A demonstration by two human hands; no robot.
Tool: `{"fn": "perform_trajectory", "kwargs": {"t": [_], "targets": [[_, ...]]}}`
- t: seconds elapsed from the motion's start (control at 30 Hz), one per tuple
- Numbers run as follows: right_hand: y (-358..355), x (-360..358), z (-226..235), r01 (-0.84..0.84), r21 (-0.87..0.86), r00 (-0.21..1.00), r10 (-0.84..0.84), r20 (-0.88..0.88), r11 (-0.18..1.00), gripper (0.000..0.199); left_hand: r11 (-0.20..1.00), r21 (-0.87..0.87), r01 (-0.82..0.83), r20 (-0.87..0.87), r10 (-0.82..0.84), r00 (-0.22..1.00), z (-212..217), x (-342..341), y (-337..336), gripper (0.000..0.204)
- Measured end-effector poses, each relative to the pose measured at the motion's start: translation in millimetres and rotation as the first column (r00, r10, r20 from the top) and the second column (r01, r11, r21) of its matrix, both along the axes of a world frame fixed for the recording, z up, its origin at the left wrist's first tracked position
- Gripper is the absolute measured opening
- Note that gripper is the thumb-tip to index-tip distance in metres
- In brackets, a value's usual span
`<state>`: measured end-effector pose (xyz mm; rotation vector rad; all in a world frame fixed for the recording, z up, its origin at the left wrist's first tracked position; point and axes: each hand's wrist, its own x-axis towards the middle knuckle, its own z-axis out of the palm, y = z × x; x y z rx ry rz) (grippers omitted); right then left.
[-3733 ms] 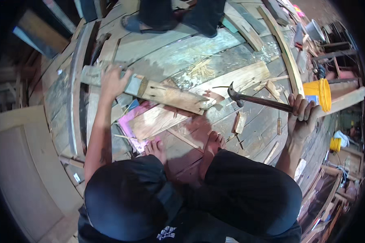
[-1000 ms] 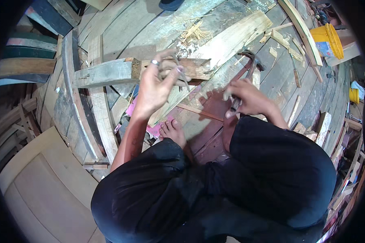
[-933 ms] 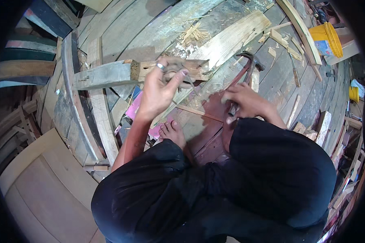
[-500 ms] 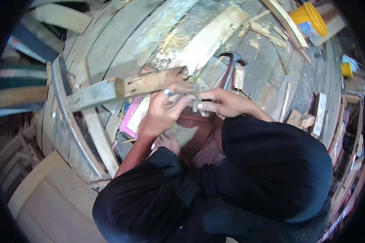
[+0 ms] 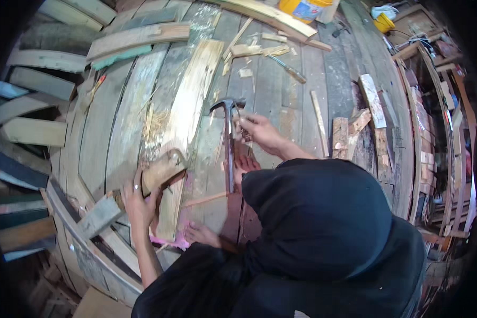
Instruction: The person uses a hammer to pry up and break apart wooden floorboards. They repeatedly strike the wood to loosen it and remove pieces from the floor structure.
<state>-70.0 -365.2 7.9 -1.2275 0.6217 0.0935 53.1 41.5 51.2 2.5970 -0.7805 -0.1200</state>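
My left hand [image 5: 139, 205], a ring on one finger, is closed about the end of a short wooden block [image 5: 163, 172]. The block sits slightly blurred over a long pale plank [image 5: 200, 74]. To the right, my right hand [image 5: 264, 135] has its fingers bent round a small brownish piece of wood [image 5: 240, 130], mostly hidden by them. A claw hammer [image 5: 229, 151] lies just left of that hand, its head pointing away from me. My bare feet [image 5: 201, 234] rest on the boards near the hammer handle.
A screwdriver [image 5: 287, 69] and wood splinters [image 5: 246, 50] lie farther off. Beyond are a long beam [image 5: 265, 18] and a yellow bucket [image 5: 306, 9]. Offcuts [image 5: 340, 138] lie right, stacked boards [image 5: 34, 132] left. A curved wooden piece [image 5: 90, 249] runs beside my left arm.
My hands were together in front of me; now they are apart, the left on the block and the right beside the hammer head. The view has shifted to the right.
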Motion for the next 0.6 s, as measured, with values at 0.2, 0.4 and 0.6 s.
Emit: {"fn": "perform_trajectory", "kwargs": {"t": [0.2,0.4,0.6], "targets": [[-66,-9,-24,0.2,0.081,0.977,-0.193,-0.09,0.976,0.033,0.997,0.073,0.024,-0.031,-0.022,0.999,1,1,0,0.08],[-111,16,-8,0.247,-0.104,0.968,-0.241,0.062,0.963,0.032,0.998,-0.055,-0.025,-0.078,0.021,0.997,-6,-4,-18,0.078],[-32,-10,-55,0.135,0.127,0.987,-0.122,-0.106,0.983,0.021,0.992,-0.042,-0.117,-0.051,0.115,0.992,-8,-4,-27,0.084]]}}
